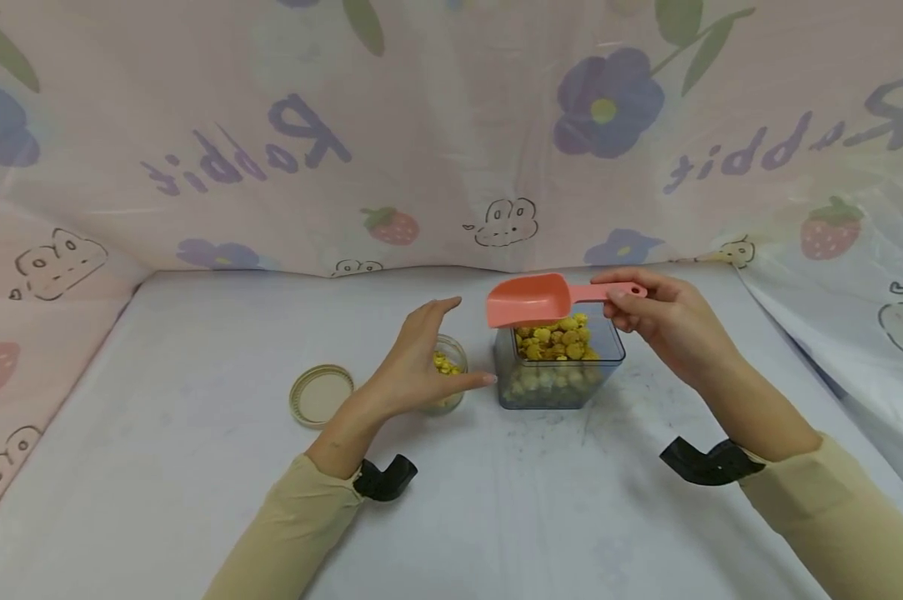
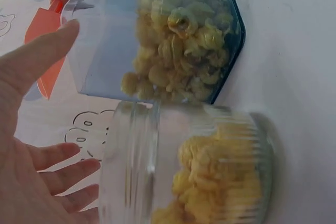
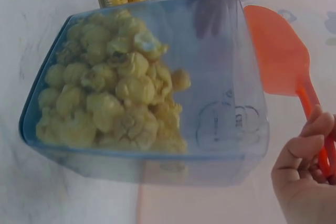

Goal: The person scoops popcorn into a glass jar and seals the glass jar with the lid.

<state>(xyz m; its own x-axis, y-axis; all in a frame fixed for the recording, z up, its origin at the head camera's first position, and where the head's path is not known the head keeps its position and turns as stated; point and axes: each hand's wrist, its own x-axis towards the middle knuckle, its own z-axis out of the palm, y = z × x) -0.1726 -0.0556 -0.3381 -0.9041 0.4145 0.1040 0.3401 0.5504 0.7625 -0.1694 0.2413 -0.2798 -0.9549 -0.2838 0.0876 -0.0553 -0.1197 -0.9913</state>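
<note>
The right grip (image 1: 664,323) pinches a coral scoop (image 1: 529,301), a clear popcorn box (image 1: 556,362) below it; the left grip (image 1: 412,368) spreads wide near a glass jar (image 2: 157,166)

The table (image 1: 534,508) is backed by a hanging sheet (image 1: 436,125). On it, three things are set from left to right: the jar lid (image 1: 319,396), lying flat, then the jar (image 2: 136,166), then the storage container (image 1: 604,335). Popcorn is held in both the jar and the container. The jar is flanked on its left by the left hand (image 1: 413,367) — thumb on the near side, fingers on the far side. Above the container's rim, the scoop (image 1: 529,302) is held by its handle in the right hand (image 1: 661,321) — bowl leftward.
</note>
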